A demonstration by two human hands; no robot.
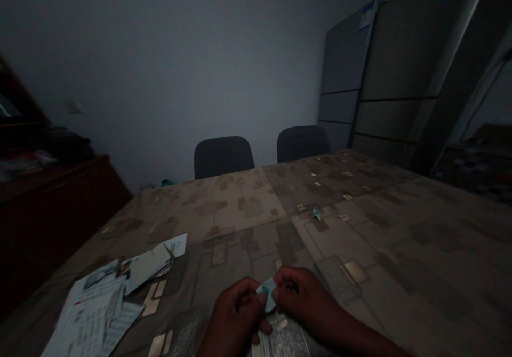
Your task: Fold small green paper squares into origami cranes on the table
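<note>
Between my two hands, low in the head view, is a small folded piece of pale green paper with a darker green patch. My left hand pinches its left edge, thumb on top and fingers curled beneath. On the opposite edge, the thumb and forefinger of my right hand close on the same paper. Both hands are just above the patterned tablecloth. Farther off, right of centre, stands a small green folded paper figure; its exact shape is too small to make out.
Printed sheets lie loosely piled at the table's left, with a stack of small cards or papers beside them. Two dark chairs stand at the far edge. A wooden cabinet is on the left, and tall panels rise at right.
</note>
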